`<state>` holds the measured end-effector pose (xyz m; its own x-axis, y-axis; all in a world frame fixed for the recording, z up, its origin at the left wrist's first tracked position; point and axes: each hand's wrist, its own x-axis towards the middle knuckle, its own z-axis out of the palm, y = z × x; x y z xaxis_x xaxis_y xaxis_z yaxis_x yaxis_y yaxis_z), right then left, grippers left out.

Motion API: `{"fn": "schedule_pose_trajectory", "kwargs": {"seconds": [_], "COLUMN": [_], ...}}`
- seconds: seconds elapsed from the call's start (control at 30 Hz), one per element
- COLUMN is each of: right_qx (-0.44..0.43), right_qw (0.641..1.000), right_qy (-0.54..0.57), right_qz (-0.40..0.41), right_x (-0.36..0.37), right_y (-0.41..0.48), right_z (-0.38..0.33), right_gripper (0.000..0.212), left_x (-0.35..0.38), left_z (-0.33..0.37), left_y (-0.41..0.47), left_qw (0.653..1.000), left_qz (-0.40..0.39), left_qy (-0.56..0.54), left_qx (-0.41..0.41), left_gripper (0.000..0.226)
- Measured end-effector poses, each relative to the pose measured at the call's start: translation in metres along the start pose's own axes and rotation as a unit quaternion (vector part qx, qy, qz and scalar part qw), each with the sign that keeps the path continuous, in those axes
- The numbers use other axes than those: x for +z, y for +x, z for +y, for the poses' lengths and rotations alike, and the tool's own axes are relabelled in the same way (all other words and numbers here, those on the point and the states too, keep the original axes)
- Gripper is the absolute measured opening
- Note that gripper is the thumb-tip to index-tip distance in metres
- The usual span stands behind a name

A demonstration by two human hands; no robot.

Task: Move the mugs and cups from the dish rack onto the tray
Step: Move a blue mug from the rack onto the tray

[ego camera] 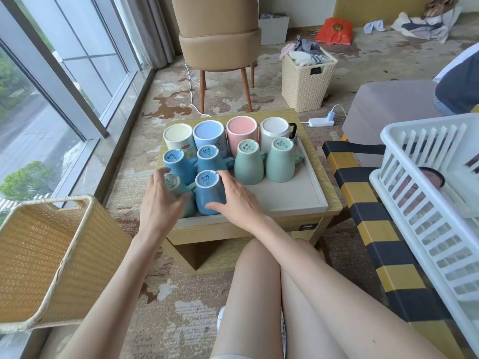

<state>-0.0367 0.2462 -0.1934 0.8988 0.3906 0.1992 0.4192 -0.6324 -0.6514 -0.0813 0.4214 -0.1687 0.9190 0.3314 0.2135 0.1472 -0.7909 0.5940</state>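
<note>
A grey tray (285,200) lies on a low wooden table and carries several upside-down mugs and cups: cream, light blue, pink and white ones at the back, blue and green ones in front. My left hand (162,206) is wrapped around a teal mug (172,183) at the tray's front left corner. My right hand (237,200) grips a blue mug (207,190) right beside it. Both mugs stand on the tray. The white dish rack (425,203) sits at the right, with a pinkish round item (427,178) inside it.
A woven basket (49,255) stands at the left by the window. A yellow-and-black striped bench (368,218) supports the rack. A tan chair (220,45) and a wicker laundry basket (305,81) stand behind the table. My knees are below the table's front edge.
</note>
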Motion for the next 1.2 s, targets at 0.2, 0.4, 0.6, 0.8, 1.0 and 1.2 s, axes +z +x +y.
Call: {"fn": "schedule_pose_trajectory", "kwargs": {"seconds": [0.2, 0.4, 0.6, 0.8, 1.0, 1.2], "right_qx": [0.028, 0.033, 0.026, 0.012, 0.054, 0.097], "right_qw": [0.998, 0.997, 0.996, 0.992, 0.979, 0.966], "right_qy": [0.046, 0.069, 0.086, 0.122, 0.194, 0.193], "right_qz": [0.010, 0.031, 0.025, 0.006, 0.014, 0.142], "right_x": [0.004, 0.021, 0.045, 0.062, 0.045, -0.011], "right_y": [0.004, 0.009, 0.020, 0.027, 0.019, 0.011], "right_z": [0.001, -0.008, -0.025, -0.037, -0.007, 0.036], "right_gripper": [0.073, 0.070, 0.068, 0.066, 0.071, 0.053], "left_x": [-0.023, -0.050, -0.066, -0.071, -0.059, -0.025], "left_z": [0.005, 0.015, 0.012, 0.022, 0.044, 0.068], "left_y": [0.004, 0.012, 0.011, 0.014, 0.015, 0.013], "left_qw": [0.995, 0.984, 0.975, 0.978, 0.980, 0.983], "left_qz": [0.083, 0.159, 0.209, 0.184, 0.155, 0.108], "left_qy": [-0.047, -0.083, -0.070, -0.056, -0.050, -0.046], "left_qx": [0.013, 0.017, 0.032, 0.076, 0.117, 0.141], "left_gripper": [0.061, 0.058, 0.057, 0.056, 0.056, 0.057]}}
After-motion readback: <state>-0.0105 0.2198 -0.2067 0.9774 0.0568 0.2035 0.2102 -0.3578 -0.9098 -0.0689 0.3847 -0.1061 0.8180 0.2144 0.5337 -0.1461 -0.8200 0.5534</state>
